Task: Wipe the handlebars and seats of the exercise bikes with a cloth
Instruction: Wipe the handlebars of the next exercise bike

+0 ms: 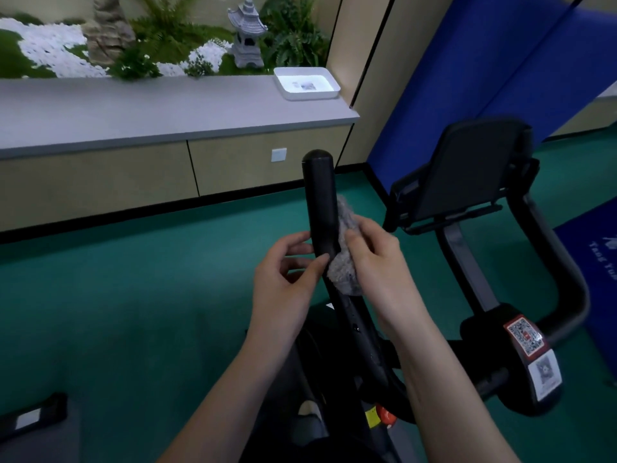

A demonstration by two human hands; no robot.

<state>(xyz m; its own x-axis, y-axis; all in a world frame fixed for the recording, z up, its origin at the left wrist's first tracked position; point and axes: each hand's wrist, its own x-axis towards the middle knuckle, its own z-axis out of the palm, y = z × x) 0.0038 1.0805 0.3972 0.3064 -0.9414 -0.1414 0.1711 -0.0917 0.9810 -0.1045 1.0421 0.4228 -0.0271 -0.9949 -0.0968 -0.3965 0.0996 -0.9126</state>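
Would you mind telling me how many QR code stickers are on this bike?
2: a red-bordered sticker on the black pad at right, and a white sticker just below it. Others may be hidden.

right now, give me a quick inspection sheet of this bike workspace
surface: green floor under the bike; grey counter behind it
job's things: black handlebar; grey cloth pressed against its right side
clutter: white tray at the counter's right end, contents too blurred to tell
hands: left hand grips the handlebar; right hand holds the cloth to it
cables: nothing seen
surroundings: bike console and blue panel on the right; QR stickers on the frame; stone lantern among plants behind the counter
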